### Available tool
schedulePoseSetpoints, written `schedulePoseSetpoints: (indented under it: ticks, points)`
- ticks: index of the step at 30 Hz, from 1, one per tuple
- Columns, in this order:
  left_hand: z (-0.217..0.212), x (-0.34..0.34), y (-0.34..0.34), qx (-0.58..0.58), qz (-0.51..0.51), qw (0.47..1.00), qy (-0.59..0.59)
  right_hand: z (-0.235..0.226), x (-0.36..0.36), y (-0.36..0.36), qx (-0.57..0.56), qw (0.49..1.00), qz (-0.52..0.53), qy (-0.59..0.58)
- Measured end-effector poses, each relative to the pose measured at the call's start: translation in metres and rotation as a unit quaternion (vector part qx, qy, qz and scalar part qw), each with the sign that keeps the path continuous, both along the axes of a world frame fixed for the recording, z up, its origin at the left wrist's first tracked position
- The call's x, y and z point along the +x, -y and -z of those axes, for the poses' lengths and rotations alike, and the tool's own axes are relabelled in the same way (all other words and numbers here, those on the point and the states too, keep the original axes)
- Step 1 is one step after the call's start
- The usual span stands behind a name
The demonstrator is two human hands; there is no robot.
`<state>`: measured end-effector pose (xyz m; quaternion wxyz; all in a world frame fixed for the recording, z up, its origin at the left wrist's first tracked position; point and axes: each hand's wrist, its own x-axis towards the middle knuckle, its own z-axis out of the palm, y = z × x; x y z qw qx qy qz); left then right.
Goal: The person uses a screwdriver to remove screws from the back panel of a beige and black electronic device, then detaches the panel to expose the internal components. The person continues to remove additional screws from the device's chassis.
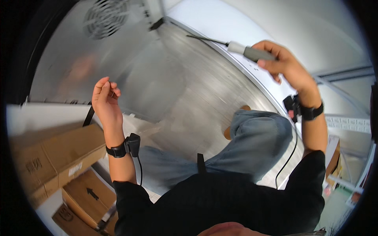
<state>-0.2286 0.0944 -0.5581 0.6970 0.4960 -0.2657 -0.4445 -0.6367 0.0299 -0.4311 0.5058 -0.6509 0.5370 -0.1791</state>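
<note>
My right hand is wrapped round the grey handle of a screwdriver, held at the upper right by the edge of a white surface. Its thin dark shaft points left, with nothing touching the tip. On the left side my left hand is raised, fingers curled and thumb pressed to them; whether something small is pinched there is hidden. Nearest to that hand stands a large shiny metal panel with a round slotted vent, which shows a blurred reflection. The left hand appears apart from the panel.
Brown cardboard boxes are stacked at the lower left, beside my left forearm. A white metal rack stands at the right, behind my right forearm. Grey wood-look flooring lies between the panel and the white surface. Black cables hang from both wrist straps.
</note>
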Motion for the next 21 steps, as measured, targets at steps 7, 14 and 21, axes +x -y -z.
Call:
schedulePoseSetpoints:
  ticks: [7, 14, 21]
  points:
    - [0.048, -0.172, 0.092, 0.079, 0.221, 0.969, 0.077, 0.07, -0.187, 0.043, -0.028, 0.984, 0.173, 0.042]
    - [0.129, -0.382, 0.191, 0.1, 0.385, 0.885, 0.241, 0.244, -0.286, 0.051, 0.064, 0.919, 0.3, 0.246]
    - [0.212, -0.523, 0.255, 0.073, 0.44, 0.801, 0.4, 0.316, -0.329, 0.041, 0.112, 0.812, 0.445, 0.361]
